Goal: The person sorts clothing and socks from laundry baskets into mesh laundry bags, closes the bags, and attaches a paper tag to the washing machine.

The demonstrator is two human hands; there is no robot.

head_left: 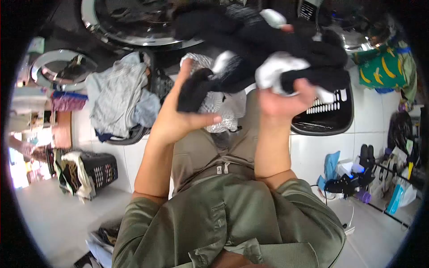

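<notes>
Both my hands are raised around a large, blurred bundle of black and white laundry (241, 67); some pieces look like socks. My right hand (288, 100) has its fingers curled into the white and black fabric on the near side. On the other side, my left hand (178, 107) has black fabric between its thumb and fingers, the thumb stretched out. Below the bundle, a grey-white patterned cloth (219, 118) shows between my legs. Under the bundle's right end stands a black laundry basket (324, 125), its inside partly hidden.
Front-loading washers with round doors (129, 38) stand ahead. Left of me, grey and blue clothes (118, 94) overflow a dark basket. Another black basket (105, 169) with clothes sits farther left. On the right are a green banana-print cloth (380, 69) and a low rack (389, 212) with assorted items.
</notes>
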